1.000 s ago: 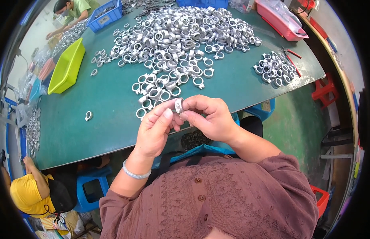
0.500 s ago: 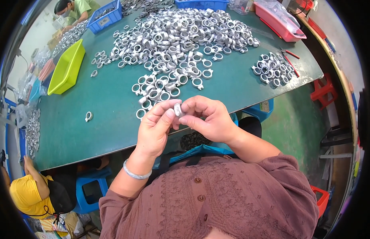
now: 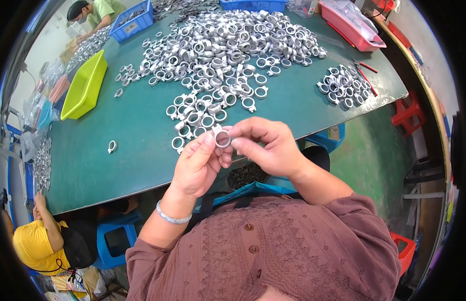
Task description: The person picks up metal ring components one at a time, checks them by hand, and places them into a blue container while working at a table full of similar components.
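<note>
A small silver metal ring [image 3: 222, 138] is pinched between both hands above the near edge of the green table [image 3: 127, 155]. My left hand [image 3: 198, 165] grips its left side with thumb and fingers; a bangle sits on that wrist. My right hand [image 3: 265, 145] holds its right side with fingertips. The ring's round opening faces the camera. Just beyond the hands lies a big heap of similar silver rings [image 3: 223, 55].
A smaller cluster of rings [image 3: 338, 85] lies at the right, one loose ring [image 3: 112, 146] at the left. A lime-green tray [image 3: 85, 85], blue bins [image 3: 135, 20], a pink tray [image 3: 351, 25] stand farther back. Other people sit at far left and lower left. Blue and red stools stand below.
The ring has been turned between the fingers so its opening now faces up; both hands stay in about the same place.
</note>
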A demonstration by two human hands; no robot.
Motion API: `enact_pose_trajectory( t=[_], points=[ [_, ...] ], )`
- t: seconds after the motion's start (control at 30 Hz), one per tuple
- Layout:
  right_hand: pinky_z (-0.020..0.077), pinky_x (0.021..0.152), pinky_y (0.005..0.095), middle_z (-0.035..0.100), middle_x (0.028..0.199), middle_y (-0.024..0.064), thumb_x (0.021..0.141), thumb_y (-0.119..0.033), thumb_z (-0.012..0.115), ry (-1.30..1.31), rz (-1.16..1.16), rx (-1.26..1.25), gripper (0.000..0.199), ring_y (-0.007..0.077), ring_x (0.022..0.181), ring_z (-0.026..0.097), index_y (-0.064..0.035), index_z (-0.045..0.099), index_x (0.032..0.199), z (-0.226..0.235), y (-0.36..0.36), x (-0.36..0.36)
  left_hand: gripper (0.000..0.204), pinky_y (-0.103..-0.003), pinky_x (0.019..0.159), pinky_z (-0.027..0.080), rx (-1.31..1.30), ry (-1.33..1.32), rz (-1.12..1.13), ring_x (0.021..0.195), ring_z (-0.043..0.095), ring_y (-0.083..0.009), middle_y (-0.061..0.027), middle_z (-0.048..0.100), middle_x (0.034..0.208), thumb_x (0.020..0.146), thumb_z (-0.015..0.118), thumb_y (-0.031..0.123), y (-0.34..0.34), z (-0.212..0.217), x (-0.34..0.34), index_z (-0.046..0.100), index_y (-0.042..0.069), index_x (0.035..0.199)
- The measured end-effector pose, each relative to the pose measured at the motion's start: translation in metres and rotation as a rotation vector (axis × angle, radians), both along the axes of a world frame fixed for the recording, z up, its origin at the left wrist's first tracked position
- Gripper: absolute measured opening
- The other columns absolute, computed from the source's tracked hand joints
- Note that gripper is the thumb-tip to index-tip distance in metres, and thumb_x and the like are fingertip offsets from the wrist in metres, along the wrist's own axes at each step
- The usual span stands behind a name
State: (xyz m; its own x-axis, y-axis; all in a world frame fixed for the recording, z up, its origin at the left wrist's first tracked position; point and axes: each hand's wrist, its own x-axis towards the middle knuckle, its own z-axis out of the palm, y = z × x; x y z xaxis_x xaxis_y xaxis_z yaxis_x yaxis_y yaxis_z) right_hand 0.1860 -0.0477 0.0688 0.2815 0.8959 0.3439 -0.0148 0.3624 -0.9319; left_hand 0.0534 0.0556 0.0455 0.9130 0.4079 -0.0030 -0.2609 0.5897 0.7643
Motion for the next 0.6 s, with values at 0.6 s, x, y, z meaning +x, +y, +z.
enact_pose_trajectory(
  t=[0.6],
  points=[
    [0.0420, 0.068, 0.0224, 0.057, 0.078, 0.0028, 0.084, -0.007, 0.052, -0.157, 0.013, -0.101, 0.015, 0.0081, 0.074, 0.052, 0.0004, 0.061, 0.093, 0.000, 0.012, 0.018, 0.037, -0.025, 0.061, 0.046, -0.167, 0.013, -0.091, 0.066, 0.055, -0.0161, -0.0083, 0.059, 0.082, 0.090, 0.041, 0.033, -0.002, 0.001, -0.002, 0.054, 0.000, 0.099]
  ],
)
